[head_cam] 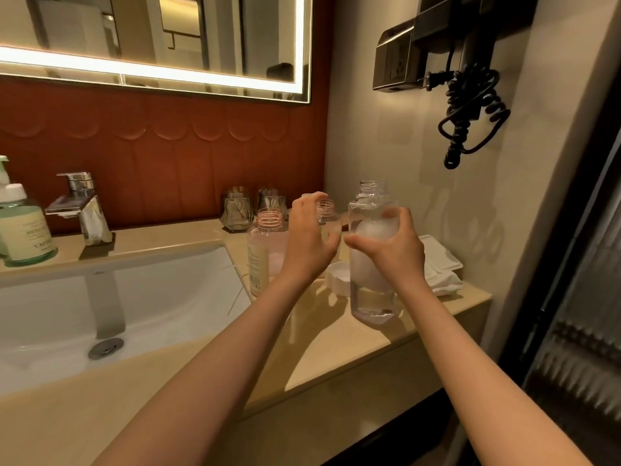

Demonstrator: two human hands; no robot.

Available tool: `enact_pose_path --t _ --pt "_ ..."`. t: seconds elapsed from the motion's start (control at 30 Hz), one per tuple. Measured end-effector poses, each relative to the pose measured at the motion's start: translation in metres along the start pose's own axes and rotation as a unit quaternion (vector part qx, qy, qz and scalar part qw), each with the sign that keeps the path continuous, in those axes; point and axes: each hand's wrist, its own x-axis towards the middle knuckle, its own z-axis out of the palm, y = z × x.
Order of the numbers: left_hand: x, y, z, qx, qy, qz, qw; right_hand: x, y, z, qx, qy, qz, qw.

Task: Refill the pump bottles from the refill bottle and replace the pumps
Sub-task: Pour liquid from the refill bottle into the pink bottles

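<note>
Grips the refill bottle (371, 297) in the right hand (386, 243), thumb and fingers curled round its upper half just under the shoulder. Holds it upright and uncapped, near the front edge of the surface (336, 348) toward its right end; cannot tell whether standing on the surface or just clear of it. Shows white foam through the clear wall behind the fingers, and a little clear liquid at the bottom. Spreads the left hand (312, 237) wide open just beside the right, fingers loosely bent, holding nothing, fingertips at the neck of the rear pump bottle (327, 210); cannot tell whether touching it. Leaves most of that bottle hidden behind the hand. Has the front pump bottle (265, 243) just to the left of the wrist, upright, pump off, pink threaded neck bare, pale label facing the sink (168, 297). Has a white cap (337, 277) lying on the surface between the front pump bottle and the refill bottle. Further back, against the wall: two glasses (237, 210) side by side. At the right edge of the surface: a folded white cloth (440, 264). At the back left corner: a green soap dispenser (27, 230), beside the chrome faucet (80, 210).
</note>
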Motion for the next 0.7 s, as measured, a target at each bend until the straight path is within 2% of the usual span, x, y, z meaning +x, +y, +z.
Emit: enact_pose_path --t 0.13,0.23,0.37,0.53,0.6,0.7 --pt "0.012 -0.008 0.018 -0.027 -0.037 -0.145 0.988 0.006 0.007 0.000 0.005 0.007 -0.007 1.000" --pt "0.016 -0.010 0.029 -0.028 -0.056 -0.183 0.981 0.010 0.013 0.000 0.011 0.014 -0.004 1.000" --pt "0.024 -0.019 0.038 -0.010 -0.024 -0.222 0.975 0.013 0.019 0.000 0.020 0.015 -0.005 1.000" --pt "0.028 -0.034 0.049 -0.081 -0.057 -0.341 0.935 0.016 0.022 0.000 0.024 0.010 -0.009 1.000" --pt "0.028 -0.036 0.051 -0.103 -0.057 -0.347 0.931 0.016 0.022 0.000 0.026 0.009 -0.008 1.000" --pt "0.032 -0.032 0.048 -0.102 -0.041 -0.296 0.949 0.015 0.023 0.000 0.028 0.011 -0.009 1.000"
